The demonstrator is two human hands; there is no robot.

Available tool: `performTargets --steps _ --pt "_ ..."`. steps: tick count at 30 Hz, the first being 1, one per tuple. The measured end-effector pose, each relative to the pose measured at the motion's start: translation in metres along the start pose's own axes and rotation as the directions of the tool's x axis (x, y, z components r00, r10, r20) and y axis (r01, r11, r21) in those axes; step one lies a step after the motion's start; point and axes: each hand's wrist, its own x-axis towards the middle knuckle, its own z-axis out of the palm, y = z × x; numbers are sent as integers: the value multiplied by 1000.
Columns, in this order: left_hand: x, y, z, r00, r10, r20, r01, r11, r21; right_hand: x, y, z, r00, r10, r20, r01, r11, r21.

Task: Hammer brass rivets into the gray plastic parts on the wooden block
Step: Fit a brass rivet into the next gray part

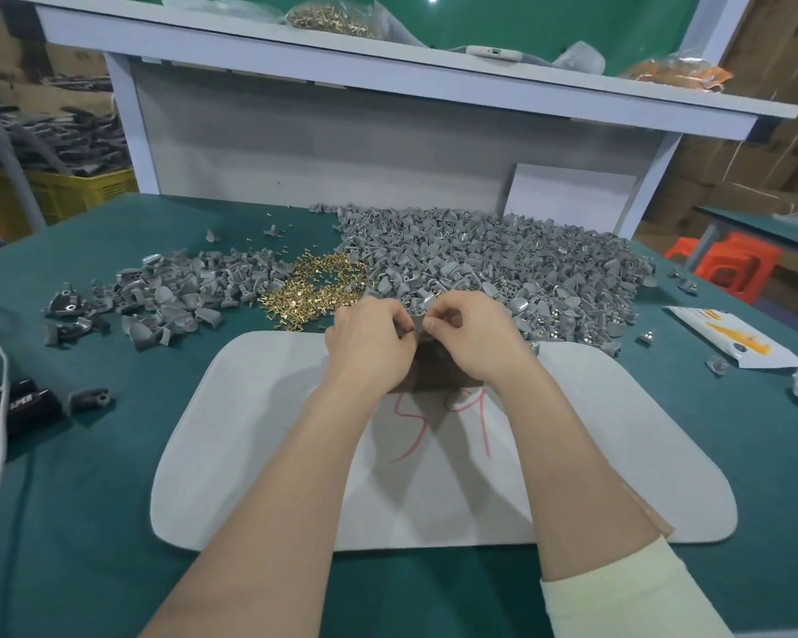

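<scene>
Nearest the lens: two bare forearms reaching forward over a pale grey mat (pixel 231 453) with red scrawl on it, a cream sleeve (pixel 618 591) pushed back on the right arm.

Head view only. Left hand (pixel 369 343) and right hand (pixel 473 338) brought together at the far edge of the mat, knuckles up, wrists angled inward so the fingertips meet in the middle. Both pinched, thumb against forefinger, on one small gray plastic part (pixel 418 325) held between them; only a sliver of it on show. Cannot tell whether a rivet is already seated in it. Directly beneath the hands, a dark brown slab, probably the wooden block (pixel 427 377), largely hidden by the wrists. No hammer anywhere in sight.

Just beyond the left hand, a loose heap of brass rivets (pixel 314 287) on the green table (pixel 88 522). Behind and to the right, a broad heap of gray parts (pixel 503 260); further left, a thinner scatter of gray parts (pixel 167 297).

Likely trouble from here:
- Rivet slipping from so fine a pinch and vanishing among the heaps close by.
- Rivet set crooked in the hole, then bending or splitting the plastic under a blow.
- Part laid off-centre on the block, so rocking or skidding when struck.
- Fingers left close in at the strike, and so caught.
- Loose parts crowding the far edge of the mat, easily knocked about by a swing.
</scene>
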Motion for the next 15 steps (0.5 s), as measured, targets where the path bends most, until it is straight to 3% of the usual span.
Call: performTargets --steps 15 --pt "0 -1 -1 1000 -21 13 22 999 -39 -1 -7 6 998 -58 -27 51 973 -223"
